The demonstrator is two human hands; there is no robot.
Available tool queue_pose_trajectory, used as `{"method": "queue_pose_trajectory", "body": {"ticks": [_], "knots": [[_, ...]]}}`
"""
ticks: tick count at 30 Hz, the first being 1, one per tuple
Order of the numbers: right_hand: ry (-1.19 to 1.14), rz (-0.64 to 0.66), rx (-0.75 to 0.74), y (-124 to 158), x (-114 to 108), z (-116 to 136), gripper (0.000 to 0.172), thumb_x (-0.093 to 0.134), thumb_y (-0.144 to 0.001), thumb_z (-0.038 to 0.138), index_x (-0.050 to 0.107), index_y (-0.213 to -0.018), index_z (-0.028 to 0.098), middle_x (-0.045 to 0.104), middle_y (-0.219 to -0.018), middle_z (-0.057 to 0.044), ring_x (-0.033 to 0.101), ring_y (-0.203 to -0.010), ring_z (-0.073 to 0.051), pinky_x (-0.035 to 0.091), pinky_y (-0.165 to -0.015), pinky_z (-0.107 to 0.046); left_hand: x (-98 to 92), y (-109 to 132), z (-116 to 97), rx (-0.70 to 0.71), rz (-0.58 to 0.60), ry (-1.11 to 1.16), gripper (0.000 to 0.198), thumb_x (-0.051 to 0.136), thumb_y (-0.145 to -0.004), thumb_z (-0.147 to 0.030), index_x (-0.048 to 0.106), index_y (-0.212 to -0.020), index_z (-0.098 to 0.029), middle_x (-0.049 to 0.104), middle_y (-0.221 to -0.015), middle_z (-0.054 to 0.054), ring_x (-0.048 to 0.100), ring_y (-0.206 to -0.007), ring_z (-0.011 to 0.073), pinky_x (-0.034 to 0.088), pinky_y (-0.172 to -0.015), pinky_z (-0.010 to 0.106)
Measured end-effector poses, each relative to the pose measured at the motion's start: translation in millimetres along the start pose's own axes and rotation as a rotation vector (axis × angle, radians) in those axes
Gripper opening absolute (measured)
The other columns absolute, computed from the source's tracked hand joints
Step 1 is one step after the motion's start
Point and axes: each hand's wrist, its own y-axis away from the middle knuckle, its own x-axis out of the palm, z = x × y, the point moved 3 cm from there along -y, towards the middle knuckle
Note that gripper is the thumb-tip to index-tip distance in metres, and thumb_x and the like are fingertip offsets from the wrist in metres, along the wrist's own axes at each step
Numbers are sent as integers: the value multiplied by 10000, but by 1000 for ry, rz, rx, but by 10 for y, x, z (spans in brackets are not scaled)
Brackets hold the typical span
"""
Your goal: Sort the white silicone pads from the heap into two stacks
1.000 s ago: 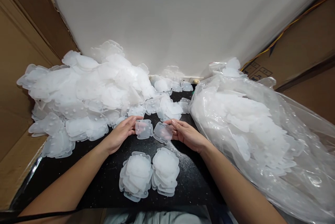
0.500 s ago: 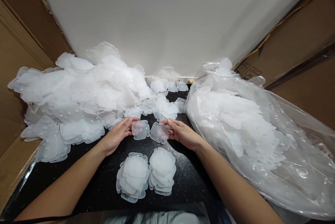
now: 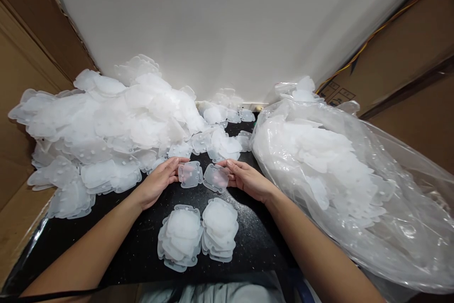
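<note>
My left hand (image 3: 163, 178) pinches a thin translucent plastic plate (image 3: 190, 174) by its left edge, thumb on top and fingers beneath. A second translucent plate (image 3: 215, 178), slightly turned, is pinched at its right side by my right hand (image 3: 241, 176). The two plates are side by side over the black table, their near edges almost touching. Closer to me lie two piles of the same plates, a left pile (image 3: 180, 237) and a right pile (image 3: 220, 229), set against each other.
A large heap of plates (image 3: 117, 118) covers the table's left and back. To the right, a clear plastic bag (image 3: 407, 227) holds many more. Loose plates (image 3: 223, 144) lie beyond my hands on the black table (image 3: 142, 251). Cardboard (image 3: 400, 66) and a white wall (image 3: 220, 24) enclose the space.
Almost nothing differs. Both hands hold their plates in the same place, and the view has shifted very slightly.
</note>
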Motion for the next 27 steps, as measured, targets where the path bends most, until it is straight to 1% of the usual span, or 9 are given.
{"method": "queue_pose_trajectory", "body": {"ticks": [5, 8, 11, 14, 16, 18, 22, 25, 27], "knots": [[29, -9, 1, 12, 7, -3, 385, 730, -770, 516, 689, -980, 196, 640, -829, -9, 596, -714, -113, 540, -787, -318, -6, -5, 11, 5, 10, -5, 578, 543, -832, -668, 621, -1147, -190, 690, -1137, 119, 599, -1109, 277, 441, -958, 402], [127, -60, -67, 34, 25, 37, 258, 698, -792, 343, 685, -1024, 231, 671, -997, -19, 613, -789, -125, 536, -777, -310, -4, 0, 1, -1, 0, -10, 590, 547, -823, -675, 622, -1150, -189, 689, -1137, 119, 599, -1103, 275, 443, -956, 399], [288, -58, -164, 63, 53, 103, 381, 572, -725, 137, 692, -1065, 263, 669, -1154, -11, 631, -902, -157, 534, -775, -309, 1, 8, -6, -9, 5, -15, 586, 548, -821, -676, 622, -1150, -196, 681, -1159, 112, 598, -1110, 271, 443, -959, 388], [414, 49, -192, 85, 72, 127, 505, 462, -643, 70, 706, -1048, 247, 704, -1121, -20, 646, -994, -196, 523, -840, -356, 1, 12, 0, -3, 2, -32, 580, 534, -834, -671, 621, -1160, -200, 654, -1224, 116, 579, -1152, 278, 439, -970, 388], [471, 104, -220, 91, 68, 124, 520, 452, -632, 58, 706, -1048, 242, 711, -1128, -26, 643, -1054, -214, 496, -922, -408, 1, 13, 7, 1, -3, -48, 585, 521, -838, -674, 621, -1171, -202, 637, -1255, 117, 575, -1156, 280, 435, -976, 392], [559, 91, -287, 90, 57, 126, 484, 486, -662, 59, 712, -1045, 251, 716, -1113, -30, 639, -1067, -229, 456, -983, -457, 2, 13, 13, 1, -3, -58, 591, 510, -842, -674, 617, -1179, -201, 637, -1250, 116, 588, -1128, 274, 436, -975, 394], [770, -50, -441, 97, 71, 169, 195, 635, -758, 157, 759, -826, 291, 714, -1128, -38, 581, -1112, -290, 346, -1051, -557, -1, 18, 13, 5, -11, -65, 555, 490, -866, -635, 616, -1177, -194, 651, -1205, 114, 608, -1075, 264, 446, -964, 396], [730, -181, -517, 120, 76, 221, 75, 695, -798, 271, 759, -803, 311, 716, -1158, -34, 446, -1287, -315, 234, -1116, -574, -23, 19, 20, 13, -11, -97, 431, 537, -864, -459, 603, -1218, -223, 650, -1225, 91, 626, -1029, 244, 456, -956, 391], [565, -217, -505, 122, 57, 226, 93, 687, -826, 357, 748, -852, 293, 736, -1105, -48, 441, -1313, -296, 278, -1108, -526, -27, 19, 15, 73, 36, -168, 455, 580, -794, -277, 594, -1248, -257, 635, -1274, 70, 629, -1030, 233, 459, -960, 381]]}}
